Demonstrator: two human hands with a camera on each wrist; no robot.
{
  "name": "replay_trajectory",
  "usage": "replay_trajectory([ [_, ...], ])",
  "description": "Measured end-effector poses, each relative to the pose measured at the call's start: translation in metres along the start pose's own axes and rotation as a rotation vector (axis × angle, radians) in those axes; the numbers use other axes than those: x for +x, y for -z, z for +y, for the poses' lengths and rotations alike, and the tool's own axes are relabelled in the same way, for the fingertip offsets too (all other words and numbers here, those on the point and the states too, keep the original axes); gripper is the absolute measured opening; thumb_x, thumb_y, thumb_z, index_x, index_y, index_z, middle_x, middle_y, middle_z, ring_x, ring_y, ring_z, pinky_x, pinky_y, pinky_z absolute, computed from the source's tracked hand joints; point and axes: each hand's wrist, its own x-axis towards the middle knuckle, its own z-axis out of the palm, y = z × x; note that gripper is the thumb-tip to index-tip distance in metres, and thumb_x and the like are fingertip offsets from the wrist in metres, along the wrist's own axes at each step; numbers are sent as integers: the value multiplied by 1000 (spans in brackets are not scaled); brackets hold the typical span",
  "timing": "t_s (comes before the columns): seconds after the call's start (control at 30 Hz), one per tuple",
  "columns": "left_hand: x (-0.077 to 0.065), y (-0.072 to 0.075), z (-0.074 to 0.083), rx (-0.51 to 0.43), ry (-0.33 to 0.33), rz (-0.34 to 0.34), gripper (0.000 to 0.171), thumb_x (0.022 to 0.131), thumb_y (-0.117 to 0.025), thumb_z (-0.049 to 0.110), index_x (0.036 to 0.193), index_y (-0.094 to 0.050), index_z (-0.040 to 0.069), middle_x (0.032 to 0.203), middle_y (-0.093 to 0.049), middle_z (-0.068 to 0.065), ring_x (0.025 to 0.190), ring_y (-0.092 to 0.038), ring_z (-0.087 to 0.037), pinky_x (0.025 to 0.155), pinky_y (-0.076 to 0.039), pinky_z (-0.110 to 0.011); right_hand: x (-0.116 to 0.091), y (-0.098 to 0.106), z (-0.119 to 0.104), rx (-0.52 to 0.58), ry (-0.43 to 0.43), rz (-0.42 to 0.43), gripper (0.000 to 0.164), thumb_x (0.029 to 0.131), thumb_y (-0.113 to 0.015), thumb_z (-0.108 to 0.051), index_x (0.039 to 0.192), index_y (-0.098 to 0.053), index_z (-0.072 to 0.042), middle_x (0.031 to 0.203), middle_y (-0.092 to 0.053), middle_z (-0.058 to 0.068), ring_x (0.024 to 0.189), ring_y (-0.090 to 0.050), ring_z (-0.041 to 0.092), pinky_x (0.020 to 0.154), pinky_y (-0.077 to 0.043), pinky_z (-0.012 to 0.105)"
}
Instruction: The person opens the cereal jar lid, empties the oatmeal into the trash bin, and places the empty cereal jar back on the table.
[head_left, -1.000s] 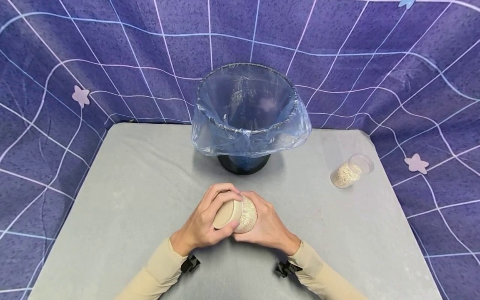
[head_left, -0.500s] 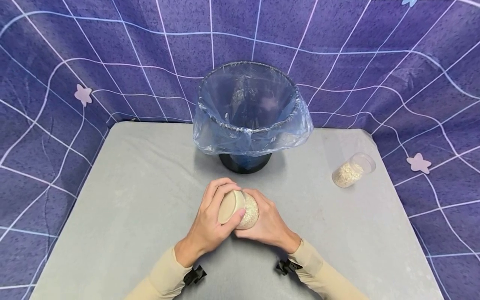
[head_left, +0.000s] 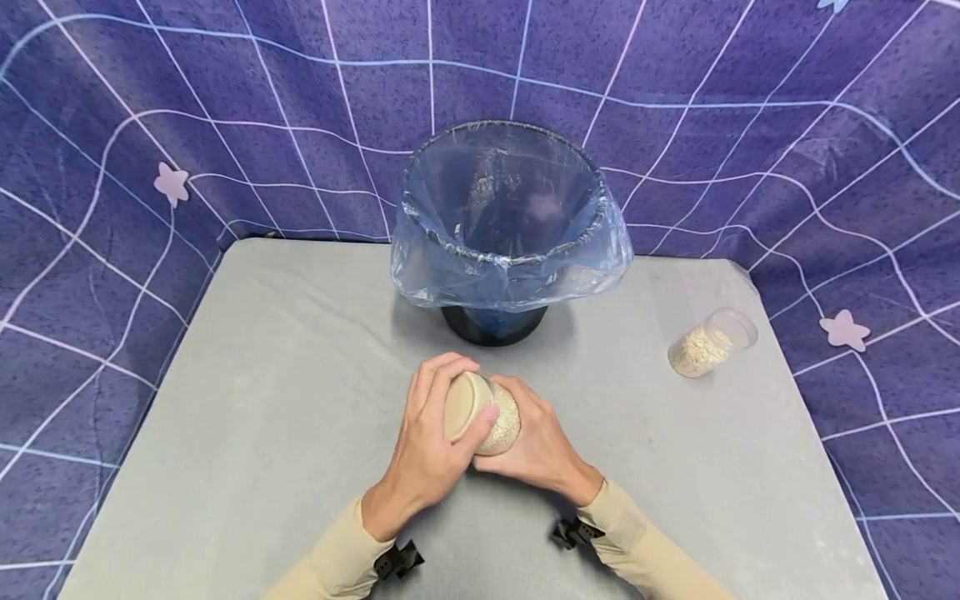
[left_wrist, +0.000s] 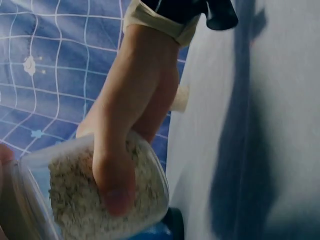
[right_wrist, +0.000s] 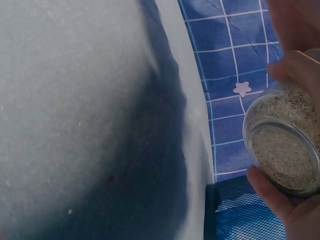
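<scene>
Both hands hold a clear jar of pale flakes (head_left: 504, 423), tilted with its beige lid (head_left: 463, 406) toward the left. Around the lid curl the fingers and thumb of my left hand (head_left: 431, 437). My right hand (head_left: 542, 446) grips the jar's body from the right side. In the left wrist view the right thumb lies across the jar (left_wrist: 75, 195), flakes showing through its wall. The right wrist view shows the round base of the jar (right_wrist: 282, 157), raised off the table. The lid looks to be on the jar; how tightly it sits I cannot tell.
Behind the hands stands a dark bin (head_left: 495, 325) lined with a translucent blue bag (head_left: 510, 283). A second clear jar (head_left: 701, 348), holding pale flakes and without a visible lid, is at the right of the grey table (head_left: 262, 400). A purple gridded cloth (head_left: 300, 100) surrounds the table.
The left hand has turned around the lid, its wrist shifting right and its thumb moving up over the jar's edge. The right hand keeps its grip. The view has shifted slightly.
</scene>
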Motion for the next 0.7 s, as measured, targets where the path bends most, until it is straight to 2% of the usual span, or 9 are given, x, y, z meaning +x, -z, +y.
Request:
replay_trajectory([
  [0.07, 4, 6, -4, 6, -85, -42, 62, 92, -72, 43, 146, -58, 15, 157, -48, -6, 147, -42, -28, 120, -34, -46, 0, 0, 1, 4, 13, 0, 91, 57, -98, -29, 135, -58, -4, 120, -67, 7, 102, -69, 19, 86, -60, 34],
  [0.17, 13, 18, -12, -27, -268, -115, 67, 94, -70, 45, 150, -55, 11, 163, -43, -13, 154, -37, -35, 125, -29, -49, 1, 1, 1, 26, 19, -7, 92, 59, -98, -27, 138, -58, -6, 122, -67, 6, 103, -68, 18, 86, -60, 34],
  [0.27, 22, 30, -22, -89, -424, -198, 61, 99, -69, 43, 149, -57, 9, 161, -45, -16, 151, -41, -38, 125, -31, -47, 2, 2, 0, 50, 19, -17, 91, 61, -98, -27, 140, -58, -9, 124, -67, 4, 103, -68, 17, 87, -60, 32],
  [0.33, 25, 36, -28, -115, -503, -240, 57, 101, -69, 41, 147, -59, 8, 158, -49, -17, 147, -45, -38, 124, -33, -46, 1, 2, 0, 57, 18, -25, 90, 61, -98, -28, 140, -58, -11, 125, -66, 2, 105, -68, 16, 88, -59, 31],
  [0.47, 28, 41, -34, -144, -574, -291, 57, 98, -72, 34, 146, -60, 6, 153, -55, -16, 140, -52, -34, 121, -37, -41, 0, 4, -1, 53, 16, -32, 90, 61, -99, -29, 139, -59, -11, 126, -67, 2, 106, -69, 16, 91, -59, 32],
  [0.7, 26, 40, -37, -131, -573, -291, 62, 95, -77, 34, 147, -60, 6, 148, -58, -14, 136, -54, -32, 118, -39, -39, -3, 5, -1, 59, 0, -26, 89, 60, -100, -28, 138, -59, -10, 125, -67, 2, 106, -68, 16, 91, -59, 33],
])
